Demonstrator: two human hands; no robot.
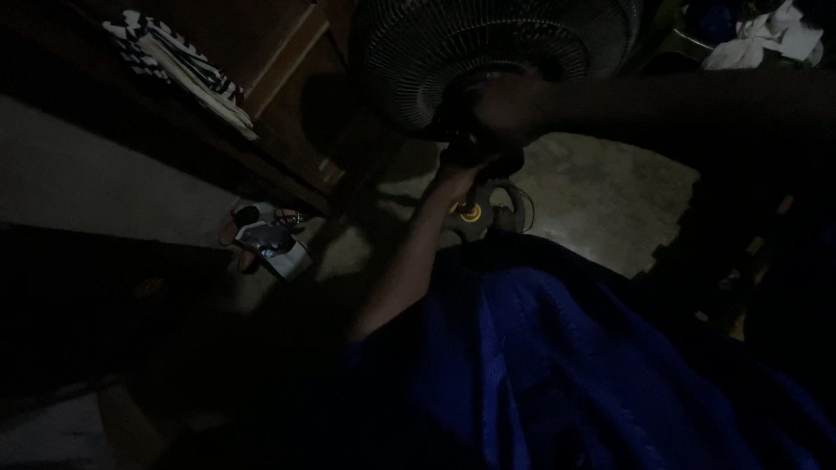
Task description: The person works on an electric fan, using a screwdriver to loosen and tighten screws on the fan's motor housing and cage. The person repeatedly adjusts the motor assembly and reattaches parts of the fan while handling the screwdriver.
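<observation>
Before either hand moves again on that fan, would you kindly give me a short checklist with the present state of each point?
1. Left hand on the neck under the fan: ok, it grips there.
2. Right hand on the dark housing behind the grille: ok, it rests on it.
3. Blades stopped: cannot tell, too dark.
4. Light adequate: not ok, the scene is very dim.
5. Floor around the fan free of obstacles: cannot tell.

The fan [488, 52] has a dark wire grille that looks like thin metal with a dull sheen. The floor [601, 191] looks like rough, matt concrete, and the wooden cupboard [287, 52] at far left is smooth brown. The blue garment [557, 365] is ribbed, matt cloth.
</observation>
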